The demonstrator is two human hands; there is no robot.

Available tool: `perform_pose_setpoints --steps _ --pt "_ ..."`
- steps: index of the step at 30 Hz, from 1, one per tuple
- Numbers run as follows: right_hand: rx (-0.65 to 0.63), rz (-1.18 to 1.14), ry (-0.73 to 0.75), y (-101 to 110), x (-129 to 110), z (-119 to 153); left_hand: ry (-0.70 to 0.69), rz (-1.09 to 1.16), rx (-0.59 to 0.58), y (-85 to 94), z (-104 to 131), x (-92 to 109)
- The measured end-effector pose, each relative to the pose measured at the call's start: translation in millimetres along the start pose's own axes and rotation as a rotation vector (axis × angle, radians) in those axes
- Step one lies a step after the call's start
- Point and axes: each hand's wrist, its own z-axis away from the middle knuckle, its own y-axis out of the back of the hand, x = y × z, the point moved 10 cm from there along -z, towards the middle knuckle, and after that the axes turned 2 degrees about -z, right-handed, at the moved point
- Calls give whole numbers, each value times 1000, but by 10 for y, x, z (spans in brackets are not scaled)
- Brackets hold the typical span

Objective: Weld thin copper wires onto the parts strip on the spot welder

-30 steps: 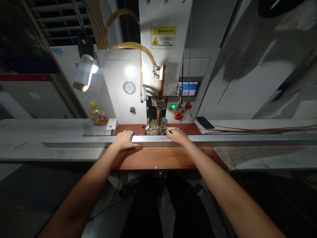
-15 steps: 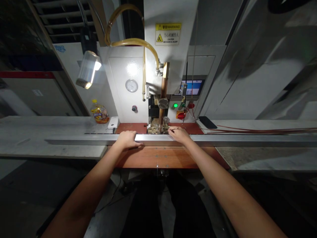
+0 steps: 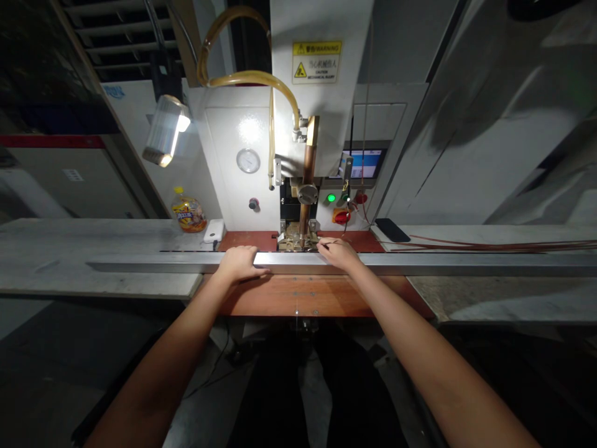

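A long grey metal bar (image 3: 298, 264) lies crosswise along the front of the machine. My left hand (image 3: 239, 262) grips it left of centre, fingers over the top and thumb along the near side. To the right, my right hand (image 3: 336, 252) rests over the bar with its fingertips pinched close to the copper electrode (image 3: 305, 221). Something thin and dark shows at those fingertips, too small to name. Under the electrode's lower end sits a small metal fixture (image 3: 291, 238), just behind the bar and partly hidden by it.
A reddish-brown board (image 3: 270, 297) supports the middle, with pale worktops on both sides. At the back left stand a bottle (image 3: 189, 211) and a white box (image 3: 214, 231). A black phone (image 3: 392, 230) and several thin brown rods (image 3: 489, 246) lie right. A lit lamp (image 3: 165, 130) hangs upper left.
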Motion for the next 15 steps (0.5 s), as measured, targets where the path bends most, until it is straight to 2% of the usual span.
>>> perform_pose_setpoints --steps 15 --pt "7 7 4 -8 12 -5 4 5 -4 2 2 5"
